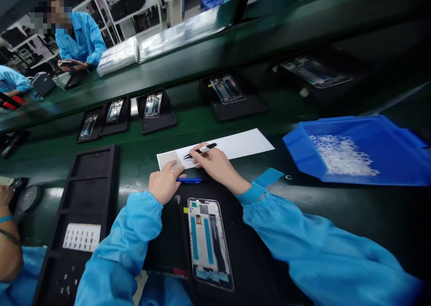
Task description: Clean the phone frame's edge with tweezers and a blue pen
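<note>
My right hand grips black tweezers, their tips over the left part of a white sheet on the green bench. My left hand presses down on the sheet's grey left end, fingers curled, and holds nothing. A blue pen lies between the two hands. Just below them a phone frame with blue strips rests on a black mat.
A blue bin of small clear parts stands at the right. A long black tray with a white label sheet lies at the left. More phone frames on black trays line the conveyor behind. Other workers are at the far left and across the line.
</note>
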Demonstrator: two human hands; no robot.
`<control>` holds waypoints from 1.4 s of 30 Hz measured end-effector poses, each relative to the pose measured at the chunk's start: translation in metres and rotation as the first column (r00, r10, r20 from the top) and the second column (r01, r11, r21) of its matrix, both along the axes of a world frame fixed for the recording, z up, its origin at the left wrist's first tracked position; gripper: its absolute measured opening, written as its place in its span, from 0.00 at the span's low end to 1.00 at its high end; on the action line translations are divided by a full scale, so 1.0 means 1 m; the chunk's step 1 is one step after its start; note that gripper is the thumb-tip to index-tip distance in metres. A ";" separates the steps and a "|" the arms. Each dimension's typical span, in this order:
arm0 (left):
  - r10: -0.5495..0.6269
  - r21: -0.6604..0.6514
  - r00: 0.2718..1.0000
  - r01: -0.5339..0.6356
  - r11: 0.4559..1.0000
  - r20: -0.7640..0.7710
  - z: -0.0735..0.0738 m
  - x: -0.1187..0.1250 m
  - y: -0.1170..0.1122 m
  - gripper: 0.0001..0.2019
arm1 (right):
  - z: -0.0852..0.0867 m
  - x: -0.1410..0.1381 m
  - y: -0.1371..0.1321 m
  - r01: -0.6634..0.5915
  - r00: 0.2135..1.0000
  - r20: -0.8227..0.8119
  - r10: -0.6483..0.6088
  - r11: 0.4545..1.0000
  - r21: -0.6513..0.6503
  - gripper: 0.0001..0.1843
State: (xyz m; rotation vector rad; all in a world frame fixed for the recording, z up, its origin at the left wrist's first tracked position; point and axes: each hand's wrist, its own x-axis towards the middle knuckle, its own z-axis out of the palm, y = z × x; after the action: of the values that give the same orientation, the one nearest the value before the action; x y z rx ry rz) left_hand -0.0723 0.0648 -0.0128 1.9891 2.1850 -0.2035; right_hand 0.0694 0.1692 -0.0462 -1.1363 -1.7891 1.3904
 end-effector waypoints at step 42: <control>0.035 -0.182 0.819 0.085 0.980 0.572 0.000 0.030 -0.001 0.13 | -0.011 0.078 -0.105 0.277 0.960 0.021 -0.281 0.955 0.109 0.16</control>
State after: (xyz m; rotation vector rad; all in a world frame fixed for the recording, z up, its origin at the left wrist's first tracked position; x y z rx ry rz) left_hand -0.0427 0.0636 -0.0130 1.6803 1.6774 0.1563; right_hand 0.1474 0.0639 -0.0568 -1.3069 -1.6304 1.1042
